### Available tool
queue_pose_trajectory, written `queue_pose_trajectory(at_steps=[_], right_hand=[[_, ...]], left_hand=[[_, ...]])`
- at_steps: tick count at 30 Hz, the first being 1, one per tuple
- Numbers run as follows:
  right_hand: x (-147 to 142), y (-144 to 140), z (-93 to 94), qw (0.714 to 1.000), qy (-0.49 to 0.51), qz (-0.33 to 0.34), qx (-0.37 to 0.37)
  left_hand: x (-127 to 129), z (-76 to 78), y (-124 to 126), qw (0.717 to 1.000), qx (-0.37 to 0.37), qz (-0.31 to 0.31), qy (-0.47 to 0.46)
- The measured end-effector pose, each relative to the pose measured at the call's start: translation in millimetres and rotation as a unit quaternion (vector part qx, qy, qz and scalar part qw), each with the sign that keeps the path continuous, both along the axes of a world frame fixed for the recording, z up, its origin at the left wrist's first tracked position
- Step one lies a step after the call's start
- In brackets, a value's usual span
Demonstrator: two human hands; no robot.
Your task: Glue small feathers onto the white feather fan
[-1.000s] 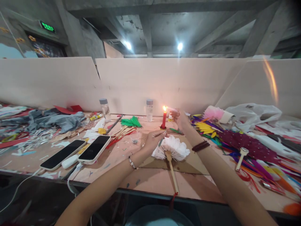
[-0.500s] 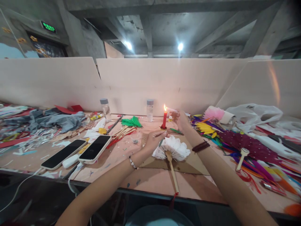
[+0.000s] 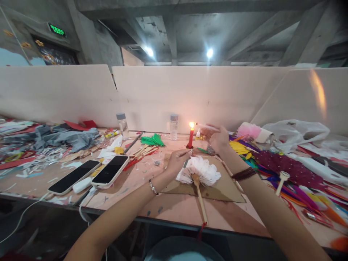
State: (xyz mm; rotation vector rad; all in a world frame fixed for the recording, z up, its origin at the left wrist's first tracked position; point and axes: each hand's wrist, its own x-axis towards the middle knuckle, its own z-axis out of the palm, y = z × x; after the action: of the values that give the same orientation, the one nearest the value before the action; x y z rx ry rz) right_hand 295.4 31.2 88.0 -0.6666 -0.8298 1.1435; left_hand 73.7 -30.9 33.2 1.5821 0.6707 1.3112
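Observation:
A lit red candle [image 3: 190,138] stands upright on the table, its flame bright. My right hand [image 3: 219,139], to the right of the candle, is closed on a thin whitish, translucent stick that looks like a glue stick [image 3: 206,127]. The stick's left end points at the flame, close to it. My left hand [image 3: 178,162] is pinched in front of the candle's base; whatever lies between its fingertips is too small to name. Just below and right of it, a white feather fan [image 3: 202,172] with a wooden handle [image 3: 200,203] and red tassel lies on brown cardboard [image 3: 225,190].
Two phones [image 3: 73,177] lie on the left, near green feathers [image 3: 152,140] and wooden handles. Two clear bottles [image 3: 174,127] stand by the white partition [image 3: 163,98]. A small glue bottle [image 3: 198,134] is behind the candle. Coloured feathers and a maroon dotted fan [image 3: 285,165] crowd the right.
My right hand has drawn back to the right with the stick, whose tip has moved slightly away from the flame. My left hand has hardly moved.

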Motion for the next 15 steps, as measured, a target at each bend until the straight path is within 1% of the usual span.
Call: queue_pose_trajectory(at_steps=[4,7,9,11,13,15], right_hand=[[9,-26,4.6,1.000,-0.004,0.016,0.011],[9,-42,1.6,1.000,-0.017,0.021,0.016],[7,-51,-3.8,0.999,-0.024,0.018,0.019],[4,-58,-10.9,0.999,-0.027,0.016,0.019],[2,-65,-18.3,0.999,-0.028,0.016,0.009],[2,-71,-24.7,0.999,-0.031,0.015,-0.003]], left_hand=[[1,1.9,-6,1.000,-0.004,-0.009,0.014],[2,0.4,-10,0.997,0.004,-0.021,0.075],[3,-0.4,-14,0.990,0.020,-0.060,0.122],[5,-0.4,-20,0.982,0.036,-0.113,0.149],[7,0.3,-28,0.974,0.039,-0.156,0.159],[10,0.8,-35,0.970,0.031,-0.180,0.163]])
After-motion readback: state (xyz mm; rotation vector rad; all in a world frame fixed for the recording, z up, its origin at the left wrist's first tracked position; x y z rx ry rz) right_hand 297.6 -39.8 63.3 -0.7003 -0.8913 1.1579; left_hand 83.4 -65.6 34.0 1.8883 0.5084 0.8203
